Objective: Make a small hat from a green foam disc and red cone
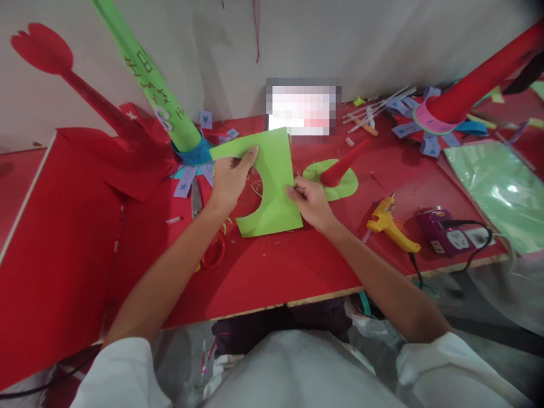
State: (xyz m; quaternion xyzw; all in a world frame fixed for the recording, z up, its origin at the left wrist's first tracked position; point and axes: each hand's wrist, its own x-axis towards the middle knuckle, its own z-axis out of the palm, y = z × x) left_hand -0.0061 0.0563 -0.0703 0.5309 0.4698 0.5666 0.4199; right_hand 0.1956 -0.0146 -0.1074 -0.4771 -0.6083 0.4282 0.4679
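Observation:
A green sheet of paper [276, 181] with a large rounded cutout on its left side is held up over the red table [272, 272]. My left hand [229, 180] pinches its upper left part, thumb on the front. At the right edge, my right hand [312, 199] grips the sheet between thumb and fingers. Just beyond that hand lies a green oval piece [349, 184] with a red cone [340, 169] on it. Scissors with red handles [213, 251] rest below my left wrist, partly hidden by the forearm.
A yellow glue gun [389, 224] and a purple power box [444, 229] with cables sit at the right. Behind are a blurred screen [301, 110], a green paper tube [157, 90] and a red tube [484, 79]. A red panel [63, 243] stands at the left.

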